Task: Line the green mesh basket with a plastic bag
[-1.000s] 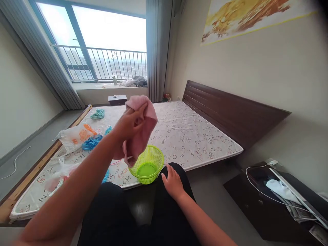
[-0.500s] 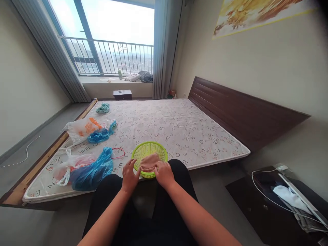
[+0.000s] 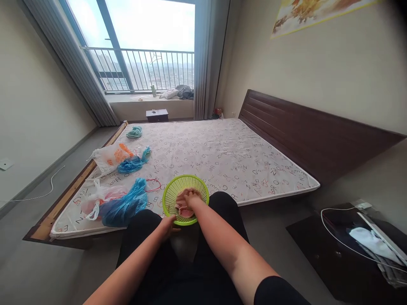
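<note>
A green plastic basket (image 3: 171, 190) rests at the near edge of the mattress, close to my knees, its inside tipped toward me. My left hand (image 3: 168, 225) grips the basket's near left rim, thumb on top and fingers beneath. Inside lies a crumpled pinkish-brown cloth (image 3: 186, 212). My right hand (image 3: 192, 200) reaches into the basket with its fingers closed on the upper part of this cloth; the fingertips are partly hidden in the folds.
The bare mattress (image 3: 229, 161) spreads out ahead. Blue and white plastic bags (image 3: 127, 207) lie on its left side, with more bags (image 3: 112, 156) and a coil of teal cord (image 3: 134, 132) beyond. At right stands a dark nightstand (image 3: 313, 241) holding cables and cloths.
My right hand has moved from the near edge of the cloth deeper into the basket, shifting the folds. My left hand has dropped to the rim. The view has turned slightly.
</note>
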A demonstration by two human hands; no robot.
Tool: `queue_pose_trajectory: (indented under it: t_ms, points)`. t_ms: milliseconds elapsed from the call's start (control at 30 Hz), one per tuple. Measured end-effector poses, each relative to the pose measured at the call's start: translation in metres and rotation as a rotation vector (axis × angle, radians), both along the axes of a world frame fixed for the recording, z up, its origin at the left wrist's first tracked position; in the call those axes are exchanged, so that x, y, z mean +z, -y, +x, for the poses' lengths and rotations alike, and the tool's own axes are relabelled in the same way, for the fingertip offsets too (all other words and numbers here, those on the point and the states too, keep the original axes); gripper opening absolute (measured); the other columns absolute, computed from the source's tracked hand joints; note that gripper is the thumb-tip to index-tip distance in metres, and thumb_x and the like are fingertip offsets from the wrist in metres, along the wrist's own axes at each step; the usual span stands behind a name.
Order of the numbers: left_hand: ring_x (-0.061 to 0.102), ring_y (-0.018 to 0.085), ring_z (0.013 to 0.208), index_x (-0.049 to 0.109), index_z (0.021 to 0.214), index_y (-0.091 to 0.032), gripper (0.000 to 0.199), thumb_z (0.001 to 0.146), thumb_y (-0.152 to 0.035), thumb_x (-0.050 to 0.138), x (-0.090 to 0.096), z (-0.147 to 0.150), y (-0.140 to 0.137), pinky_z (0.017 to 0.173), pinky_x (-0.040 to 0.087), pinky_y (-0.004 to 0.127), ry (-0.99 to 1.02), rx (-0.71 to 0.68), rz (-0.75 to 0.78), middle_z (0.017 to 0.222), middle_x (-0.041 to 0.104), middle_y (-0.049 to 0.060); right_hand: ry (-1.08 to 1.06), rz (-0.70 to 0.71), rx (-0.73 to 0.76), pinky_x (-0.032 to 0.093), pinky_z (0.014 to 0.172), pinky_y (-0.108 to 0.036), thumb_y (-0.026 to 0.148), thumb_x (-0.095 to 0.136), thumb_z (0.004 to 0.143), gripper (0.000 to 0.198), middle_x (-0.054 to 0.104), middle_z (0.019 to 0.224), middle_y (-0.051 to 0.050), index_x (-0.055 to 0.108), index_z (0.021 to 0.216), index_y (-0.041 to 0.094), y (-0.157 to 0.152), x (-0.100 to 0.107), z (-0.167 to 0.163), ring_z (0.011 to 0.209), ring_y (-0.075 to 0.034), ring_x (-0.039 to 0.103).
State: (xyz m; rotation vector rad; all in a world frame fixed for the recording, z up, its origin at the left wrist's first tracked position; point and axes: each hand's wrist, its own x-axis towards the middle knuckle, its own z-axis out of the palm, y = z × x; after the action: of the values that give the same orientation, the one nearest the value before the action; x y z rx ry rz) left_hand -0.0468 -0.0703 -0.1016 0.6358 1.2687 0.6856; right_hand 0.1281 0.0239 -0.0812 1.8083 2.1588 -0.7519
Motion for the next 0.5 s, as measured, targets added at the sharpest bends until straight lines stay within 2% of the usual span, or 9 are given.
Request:
queue_pose_trajectory:
  t_ms: [67,133,233,367,433,500]
  points:
    - [0.075,0.031,0.097,0.056,0.127,-0.018,0.050,0.077,-0.016,0.063,0.003,0.005,0.009,0.077,0.061,0.046,-0.006,-0.023,-0.033,0.116,0.075,0.016,0.036,-0.051,0.054,0.031,0.120,-0.064,0.057,0.085,0.073,0.096,0.031,0.169,-0.020,0.047,0.155,0.026,0.002,-0.012,-0.006,0.157,-0.044,0.026]
    - [0.076,0.030,0.095,0.054,0.130,-0.021,0.056,0.075,-0.014,0.064,0.005,0.010,0.019,0.078,0.062,0.047,0.027,0.012,-0.050,0.114,0.076,0.014,0.029,-0.061,0.080,0.033,0.116,-0.069,0.054,0.083,0.077,0.094,0.027,0.171,-0.017,0.040,0.159,0.033,0.005,-0.024,-0.010,0.159,-0.043,0.020]
    - [0.078,0.029,0.094,0.050,0.133,-0.024,0.065,0.071,-0.010,0.066,0.009,0.019,0.033,0.081,0.063,0.048,0.132,0.114,-0.044,0.113,0.075,0.011,0.018,-0.037,0.074,0.041,0.108,-0.067,0.046,0.079,0.084,0.089,0.024,0.172,-0.016,0.034,0.160,0.038,0.011,-0.041,-0.013,0.155,-0.043,0.028]
    - [0.078,0.027,0.091,0.046,0.135,-0.026,0.075,0.066,-0.003,0.064,0.008,0.026,0.042,0.084,0.063,0.049,0.217,0.236,-0.071,0.110,0.075,0.008,-0.067,0.195,0.024,0.040,0.111,-0.060,0.037,0.069,0.092,0.076,0.020,0.173,-0.018,0.035,0.160,0.032,0.024,-0.063,-0.017,0.150,-0.042,0.035]
    - [0.077,0.025,0.088,0.048,0.133,-0.025,0.071,0.067,-0.005,0.064,0.005,0.025,0.043,0.084,0.063,0.048,0.190,0.266,-0.092,0.106,0.074,0.007,-0.091,0.226,0.001,0.040,0.111,-0.058,0.032,0.067,0.092,0.079,0.019,0.172,-0.021,0.032,0.162,0.027,0.030,-0.070,-0.020,0.148,-0.043,0.037]
    - [0.077,0.025,0.088,0.051,0.130,-0.025,0.064,0.071,-0.010,0.068,0.001,0.023,0.043,0.083,0.063,0.049,0.144,0.260,-0.101,0.105,0.074,0.008,-0.087,0.196,0.009,0.039,0.111,-0.057,0.027,0.067,0.091,0.081,0.018,0.172,-0.022,0.031,0.163,0.026,0.031,-0.071,-0.020,0.147,-0.043,0.038]
